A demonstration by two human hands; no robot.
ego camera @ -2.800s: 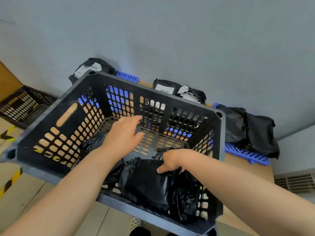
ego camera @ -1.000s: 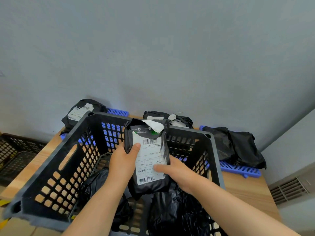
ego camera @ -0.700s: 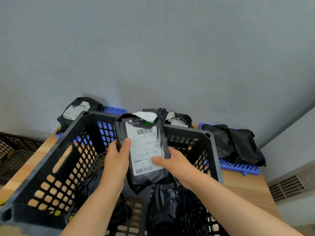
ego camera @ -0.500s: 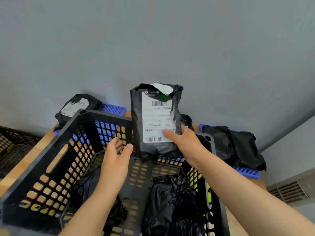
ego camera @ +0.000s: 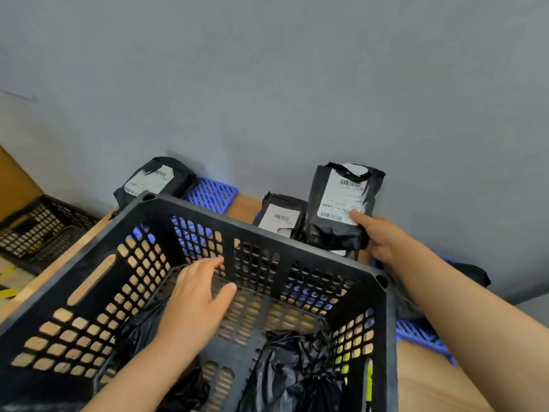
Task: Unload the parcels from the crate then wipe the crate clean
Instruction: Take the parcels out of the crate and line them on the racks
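Right hand (ego camera: pixel 383 242): gripping labelled black parcel (ego camera: pixel 341 209), upright, over bench (ego camera: pixel 421 382) back edge beyond crate (ego camera: pixel 208 215). Left hand (ego camera: pixel 196 301): fingers loosely spread, empty, inside crate above black bags (ego camera: pixel 297 367).

Right hand (ego camera: pixel 383 239) grips a labelled parcel (ego camera: pixel 341 209) beyond the crate (ego camera: pixel 255 230); left hand (ego camera: pixel 196 298) hovers inside.
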